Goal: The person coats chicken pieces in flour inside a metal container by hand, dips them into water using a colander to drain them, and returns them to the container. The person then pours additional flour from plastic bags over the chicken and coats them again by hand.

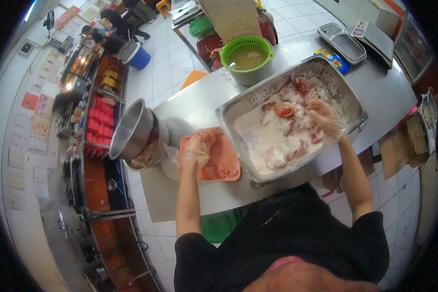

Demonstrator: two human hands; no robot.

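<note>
My left hand, in a loose clear plastic glove, is over the left side of an orange tray. Its fingers are bent together, and what they hold, if anything, I cannot make out. Wet reddish residue lies in the tray's lower part. To the right stands a deep metal pan with white flour and several pieces of raw meat, partly coated. Above the meat at the pan's right side is my right hand, also gloved, its fingers loosely apart and partly hiding the pieces below.
Nested metal bowls stand at the table's left edge. Behind the pan is a green colander in a pot of cloudy liquid. A lidded metal container and a blue-yellow packet lie back right. People stand far left.
</note>
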